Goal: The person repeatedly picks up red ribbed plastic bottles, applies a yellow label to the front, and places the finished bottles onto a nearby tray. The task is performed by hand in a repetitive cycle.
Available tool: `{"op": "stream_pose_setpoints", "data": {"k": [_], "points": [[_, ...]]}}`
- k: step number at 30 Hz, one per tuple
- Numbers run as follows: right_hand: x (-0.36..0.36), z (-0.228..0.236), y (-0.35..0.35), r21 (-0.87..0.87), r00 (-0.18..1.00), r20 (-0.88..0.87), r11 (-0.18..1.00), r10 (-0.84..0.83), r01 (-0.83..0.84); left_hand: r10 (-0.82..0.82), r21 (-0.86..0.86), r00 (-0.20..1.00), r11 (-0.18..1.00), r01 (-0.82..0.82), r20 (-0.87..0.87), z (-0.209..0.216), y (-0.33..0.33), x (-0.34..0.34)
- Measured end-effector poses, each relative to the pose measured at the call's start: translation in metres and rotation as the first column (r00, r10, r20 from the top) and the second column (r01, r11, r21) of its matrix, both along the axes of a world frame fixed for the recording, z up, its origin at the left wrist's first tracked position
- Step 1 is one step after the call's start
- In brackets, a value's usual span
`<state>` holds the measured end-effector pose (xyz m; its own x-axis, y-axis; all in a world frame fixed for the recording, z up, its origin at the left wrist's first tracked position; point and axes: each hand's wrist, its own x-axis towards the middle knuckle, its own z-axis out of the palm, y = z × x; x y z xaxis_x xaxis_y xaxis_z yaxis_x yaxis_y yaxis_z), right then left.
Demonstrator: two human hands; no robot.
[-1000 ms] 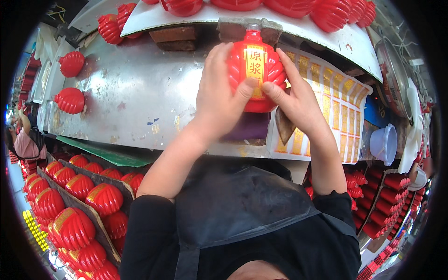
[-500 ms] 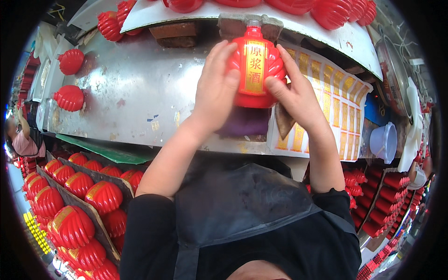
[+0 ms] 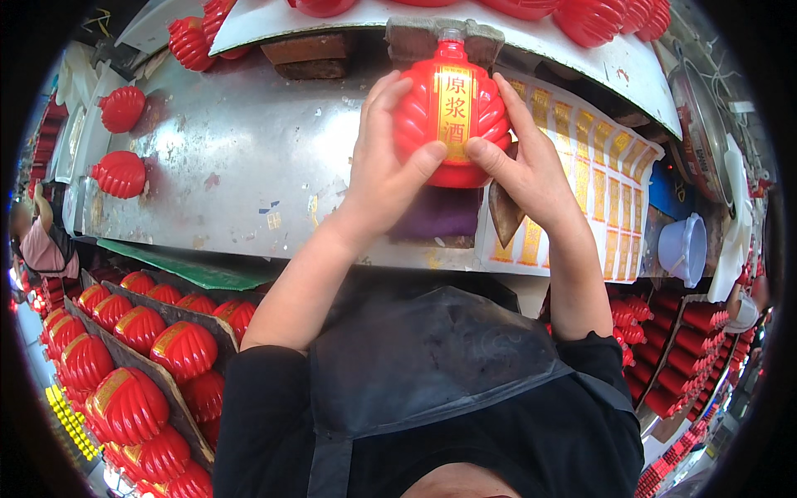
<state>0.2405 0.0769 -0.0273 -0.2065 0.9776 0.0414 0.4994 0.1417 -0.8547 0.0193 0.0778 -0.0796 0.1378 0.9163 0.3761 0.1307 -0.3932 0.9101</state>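
Observation:
Between my two hands is a glossy red bottle (image 3: 407,108) with shell-like ribs, its clear neck pointing away from me. A tall gold label (image 3: 455,112) runs down its front face. My left hand (image 3: 383,141) cups the bottle's left side, the thumb lying on the label's lower left edge. On the other side my right hand (image 3: 523,149) wraps the ribs, its thumb near the label's lower right corner. Under the bottle lies a purple cloth pad (image 3: 436,217), and its neck end is by a grey block (image 3: 400,41).
Sheets of gold labels (image 3: 598,178) cover the bench's right part, with a pointed brown piece (image 3: 504,217) on them. A pale blue bucket (image 3: 682,251) stands beyond. Red bottles line a raised white shelf (image 3: 332,26). Crates of labelled red bottles (image 3: 184,352) stand lower left.
My left thumb has moved from the bottle's side down onto the label's lower edge. My right thumb has shifted slightly inward. The bottle remains between both hands.

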Motion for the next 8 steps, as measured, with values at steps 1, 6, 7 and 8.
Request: {"op": "stream_pose_setpoints", "data": {"k": [1, 6, 7, 8], "points": [[0.0006, 0.0011, 0.0001, -0.028, 0.999, -0.045, 1.000, -0.003, 0.001, -0.013, -0.030, 0.999, 0.999, 0.015, 0.041, 0.0004, 0.0004, -0.0006], [-0.0045, 0.0070, -0.0039, -0.040, 1.000, 0.002, 0.999, -0.026, 0.026, -0.020, -0.077, 0.997, 0.997, 0.026, 0.078, 0.0012, -0.0007, 0.0025], [-0.0067, 0.0088, -0.0042, -0.055, 0.999, 0.028, 0.998, -0.037, 0.039, -0.015, -0.080, 0.998, 0.997, 0.021, 0.064, 0.0014, -0.0009, 0.0034], [-0.0090, 0.0108, -0.0042, -0.071, 0.997, 0.056, 0.996, -0.045, 0.049, -0.010, -0.083, 0.999, 0.996, 0.014, 0.051, 0.0016, -0.0011, 0.0040]]}}
